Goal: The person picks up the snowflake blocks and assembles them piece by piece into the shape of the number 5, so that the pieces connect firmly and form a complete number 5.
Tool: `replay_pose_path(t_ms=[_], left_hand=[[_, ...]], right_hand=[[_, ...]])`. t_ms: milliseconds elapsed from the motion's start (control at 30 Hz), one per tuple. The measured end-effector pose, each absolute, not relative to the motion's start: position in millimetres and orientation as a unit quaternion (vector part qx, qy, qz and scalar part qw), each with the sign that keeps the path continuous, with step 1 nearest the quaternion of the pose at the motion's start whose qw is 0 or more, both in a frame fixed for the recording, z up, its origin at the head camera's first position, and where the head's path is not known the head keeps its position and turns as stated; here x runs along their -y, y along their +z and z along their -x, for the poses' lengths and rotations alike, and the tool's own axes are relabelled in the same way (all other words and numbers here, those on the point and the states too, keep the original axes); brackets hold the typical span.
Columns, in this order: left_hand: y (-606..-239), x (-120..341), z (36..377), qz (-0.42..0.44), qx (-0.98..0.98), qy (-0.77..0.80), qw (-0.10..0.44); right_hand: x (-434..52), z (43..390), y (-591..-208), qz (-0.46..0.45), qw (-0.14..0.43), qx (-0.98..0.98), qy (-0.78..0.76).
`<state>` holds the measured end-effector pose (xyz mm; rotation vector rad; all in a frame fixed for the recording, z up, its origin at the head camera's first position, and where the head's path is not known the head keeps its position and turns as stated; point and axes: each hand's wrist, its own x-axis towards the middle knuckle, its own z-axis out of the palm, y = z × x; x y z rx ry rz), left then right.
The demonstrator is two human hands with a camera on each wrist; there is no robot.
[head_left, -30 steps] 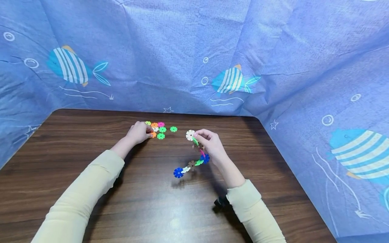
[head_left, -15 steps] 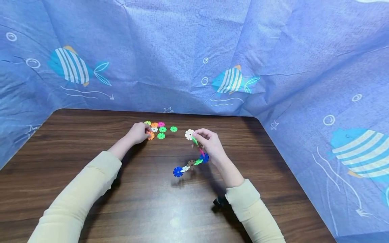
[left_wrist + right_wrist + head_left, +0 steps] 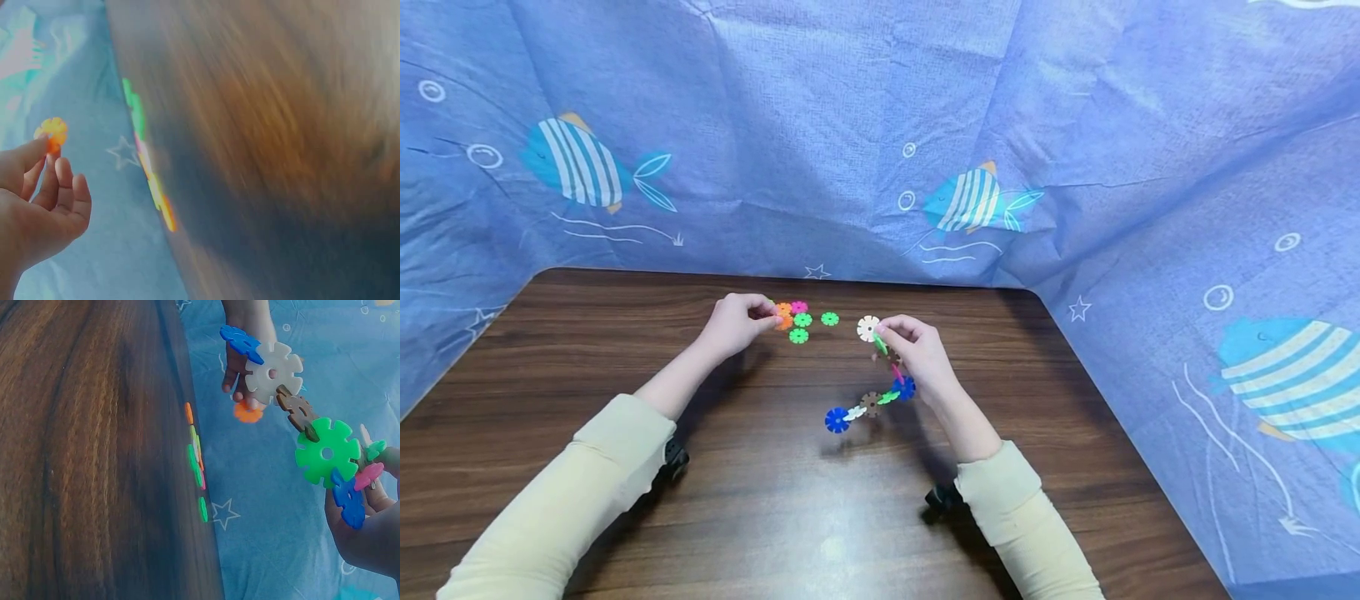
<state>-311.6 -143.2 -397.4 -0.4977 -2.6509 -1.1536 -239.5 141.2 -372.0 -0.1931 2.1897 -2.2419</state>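
My left hand (image 3: 733, 327) pinches an orange notched snowflake disc (image 3: 56, 129) between thumb and fingertips, lifted over the other discs on the table. My right hand (image 3: 922, 354) holds a chain of interlocked snowflake discs near its upper end. A white disc (image 3: 868, 329) sticks out at that end, beside the fingertips. From there the chain hangs down and curves left through green, brown, pink and blue pieces. In the right wrist view a large green disc (image 3: 327, 453) joins a brown one (image 3: 298, 411), then a white one (image 3: 275, 373). A blue disc (image 3: 837, 420) forms the lower end.
Loose discs lie at the back of the brown wooden table (image 3: 760, 500), among them a pink one (image 3: 799, 307) and a single green one (image 3: 830, 319) to their right. A blue fish-patterned cloth (image 3: 820, 125) hangs behind and at both sides.
My left hand has picked up the orange disc from the group and raised it, its forearm shifting left. My right hand and the chain stay nearly still.
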Motion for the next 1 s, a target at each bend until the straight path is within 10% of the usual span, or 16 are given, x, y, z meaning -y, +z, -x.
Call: replay_pose_path(t_ms=[1000], left_hand=[[-377.5,73.8,229.1,0.263,0.789,-0.454,0.32]], right_hand=[[-119.5,233.2,-363.9,0.064,-0.045,-0.719,-0.691]])
